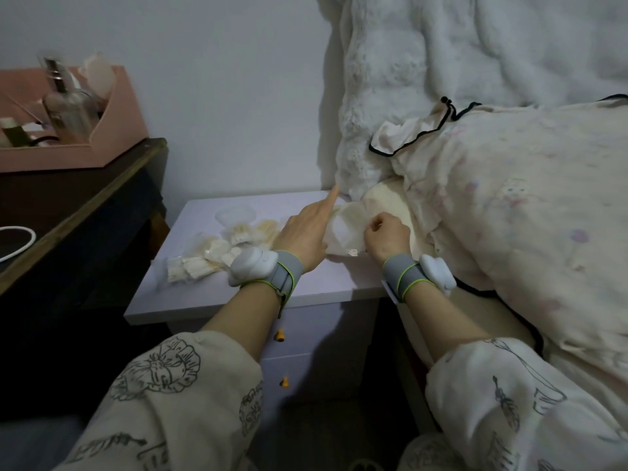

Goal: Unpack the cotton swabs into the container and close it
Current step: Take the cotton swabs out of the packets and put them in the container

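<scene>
While our left hand (pixel 306 237) and right hand (pixel 385 237) pinch a swab packet (pixel 346 232) at the nightstand's (pixel 326 283) right edge, the left forefinger points straight out. More packets (pixel 210 253) lie mid-top, just before the clear container (pixel 236 214) at the back edge.

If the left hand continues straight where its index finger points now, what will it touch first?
Probably the white fluffy blanket hanging at the nightstand's back right corner; the left hand fingertip is already almost against its edge, though depth is unclear.

A pink box (pixel 115 130) holding bottles (pixel 66 110) sits on a dark desk (pixel 85 195). A fluffy blanket (pixel 424 62) and patterned quilt (pixel 526 215) lie on the right beside the wall (pixel 221 96).
</scene>
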### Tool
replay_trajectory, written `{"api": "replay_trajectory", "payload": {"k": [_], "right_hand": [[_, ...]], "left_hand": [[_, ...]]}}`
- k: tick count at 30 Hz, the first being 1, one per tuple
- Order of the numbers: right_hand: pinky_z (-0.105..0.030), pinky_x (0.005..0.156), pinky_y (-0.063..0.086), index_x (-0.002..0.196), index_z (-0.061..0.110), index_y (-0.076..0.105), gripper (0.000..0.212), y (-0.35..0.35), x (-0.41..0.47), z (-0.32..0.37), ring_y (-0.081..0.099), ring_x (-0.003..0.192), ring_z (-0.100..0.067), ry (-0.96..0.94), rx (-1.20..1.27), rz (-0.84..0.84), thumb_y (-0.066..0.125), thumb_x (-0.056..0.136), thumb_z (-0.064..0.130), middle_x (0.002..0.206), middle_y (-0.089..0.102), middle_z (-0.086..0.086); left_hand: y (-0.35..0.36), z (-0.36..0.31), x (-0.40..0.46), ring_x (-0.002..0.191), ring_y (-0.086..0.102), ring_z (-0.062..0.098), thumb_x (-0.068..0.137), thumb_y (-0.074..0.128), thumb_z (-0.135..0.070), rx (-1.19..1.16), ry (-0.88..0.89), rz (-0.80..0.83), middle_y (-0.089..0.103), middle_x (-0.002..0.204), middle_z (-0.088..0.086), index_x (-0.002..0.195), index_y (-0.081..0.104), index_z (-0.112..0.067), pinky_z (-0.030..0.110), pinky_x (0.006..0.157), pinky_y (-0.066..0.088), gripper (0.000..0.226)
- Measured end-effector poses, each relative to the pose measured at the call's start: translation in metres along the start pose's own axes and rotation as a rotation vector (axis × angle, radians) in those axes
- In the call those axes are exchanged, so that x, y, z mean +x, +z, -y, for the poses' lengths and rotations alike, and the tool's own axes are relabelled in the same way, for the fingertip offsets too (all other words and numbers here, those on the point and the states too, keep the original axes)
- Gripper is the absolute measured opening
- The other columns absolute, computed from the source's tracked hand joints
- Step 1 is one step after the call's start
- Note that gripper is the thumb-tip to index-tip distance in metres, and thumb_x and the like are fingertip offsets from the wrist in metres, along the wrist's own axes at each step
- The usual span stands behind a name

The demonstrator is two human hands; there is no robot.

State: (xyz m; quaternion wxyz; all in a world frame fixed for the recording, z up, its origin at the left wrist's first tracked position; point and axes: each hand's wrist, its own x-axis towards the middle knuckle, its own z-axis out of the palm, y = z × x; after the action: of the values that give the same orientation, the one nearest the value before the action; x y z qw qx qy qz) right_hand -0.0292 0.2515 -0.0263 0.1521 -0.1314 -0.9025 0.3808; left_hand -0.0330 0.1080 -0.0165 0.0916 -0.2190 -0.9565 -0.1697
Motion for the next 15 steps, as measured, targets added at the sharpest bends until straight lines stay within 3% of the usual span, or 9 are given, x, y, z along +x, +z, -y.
{"api": "replay_trajectory", "payload": {"k": [4, 7, 11, 15], "right_hand": [[-0.035, 0.088, 0.044, 0.107, -0.001, 0.06, 0.027, 0.003, -0.003, -0.004, 0.053, 0.111, -0.039, 0.146, -0.024, -0.032, 0.045, 0.086, 0.009, 0.118, 0.059, -0.024], [-0.035, 0.087, 0.045, 0.109, 0.0, 0.06, 0.029, 0.008, -0.001, -0.005, 0.054, 0.111, -0.038, 0.184, -0.06, -0.038, 0.046, 0.086, 0.009, 0.119, 0.059, -0.022], [-0.037, 0.086, 0.046, 0.108, -0.003, 0.06, 0.029, 0.018, 0.005, -0.002, 0.055, 0.111, -0.04, 0.181, -0.082, -0.026, 0.048, 0.085, 0.009, 0.118, 0.06, -0.023], [-0.038, 0.087, 0.046, 0.11, -0.007, 0.059, 0.031, 0.027, 0.018, 0.002, 0.055, 0.111, -0.041, 0.198, -0.101, 0.003, 0.05, 0.085, 0.008, 0.119, 0.06, -0.026]], "left_hand": [[0.005, 0.01, -0.007, 0.132, 0.034, 0.027, 0.089, 0.046, -0.005, 0.098, -0.207, -0.092, 0.044, 0.14, 0.004, 0.145, 0.022, -0.019, 0.04, 0.103, 0.027, 0.062], [0.006, 0.025, -0.014, 0.131, 0.032, 0.028, 0.091, 0.044, -0.01, 0.179, -0.33, -0.06, 0.044, 0.138, 0.006, 0.136, 0.039, -0.02, 0.039, 0.101, 0.027, 0.046], [0.008, 0.042, -0.019, 0.129, 0.03, 0.031, 0.091, 0.05, -0.027, 0.186, -0.414, 0.071, 0.039, 0.138, 0.009, 0.132, 0.044, -0.02, 0.041, 0.104, 0.027, 0.042], [0.01, 0.048, -0.012, 0.128, 0.034, 0.032, 0.091, 0.053, -0.031, 0.084, -0.404, 0.083, 0.041, 0.139, 0.011, 0.135, 0.042, -0.014, 0.04, 0.104, 0.031, 0.048]]}}
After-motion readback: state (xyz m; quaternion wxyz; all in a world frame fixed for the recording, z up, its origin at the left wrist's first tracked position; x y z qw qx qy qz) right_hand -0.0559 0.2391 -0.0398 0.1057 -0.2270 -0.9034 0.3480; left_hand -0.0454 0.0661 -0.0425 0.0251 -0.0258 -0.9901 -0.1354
